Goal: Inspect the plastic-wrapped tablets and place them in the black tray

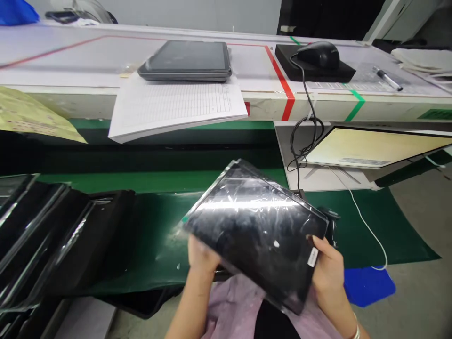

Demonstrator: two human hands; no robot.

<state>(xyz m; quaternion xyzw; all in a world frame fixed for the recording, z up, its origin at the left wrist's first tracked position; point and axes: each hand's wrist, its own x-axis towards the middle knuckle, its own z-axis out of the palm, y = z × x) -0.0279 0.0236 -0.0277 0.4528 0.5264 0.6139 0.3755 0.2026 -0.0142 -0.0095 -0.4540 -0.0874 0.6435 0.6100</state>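
I hold a flat black tablet-like device in a clear plastic bag (257,230) over my lap, tilted, one corner pointing away from me. My left hand (200,259) grips its near left edge from underneath. My right hand (328,270) holds its right corner, thumb beside a small white label. Most of both palms is hidden behind the device.
A row of similar bagged black devices (52,230) lies at the left on the green belt (148,181). On the white shelf beyond are a closed tablet (187,60), a paper form (173,106), a mouse (318,54) and a pen (387,78). A monitor (374,148) lies tilted at right.
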